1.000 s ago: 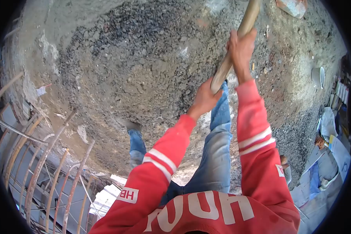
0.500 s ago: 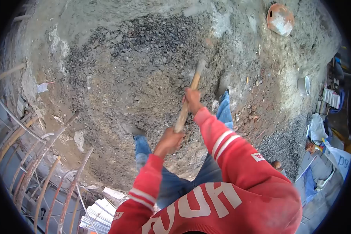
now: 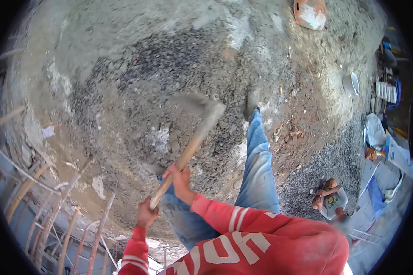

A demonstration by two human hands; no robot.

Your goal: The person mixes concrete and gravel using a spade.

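Note:
A hoe (image 3: 191, 151) with a wooden handle slants across the middle of the view. Its broad grey blade (image 3: 191, 102) is raised off the ground and smeared by motion. At the butt of the handle my left hand (image 3: 147, 213) is closed around the wood. My right hand (image 3: 180, 183) grips the same handle a little further up. Beneath the blade lies a patch of dark gravel mixed with wet, grey-brown material (image 3: 137, 119). My legs stand apart, with one foot on each side of the handle.
An orange pan (image 3: 310, 14) lies at the upper right, and a whitish bucket (image 3: 351, 84) tips at the right. Another person (image 3: 330, 199) is low down by the gravel heap (image 3: 332, 160). Bent poles and rods (image 3: 55, 206) crowd the left edge.
The hoe has been pulled back toward my body and lifted, so its blade now shows. Both hands have moved down and left with it. The other person has come more into view.

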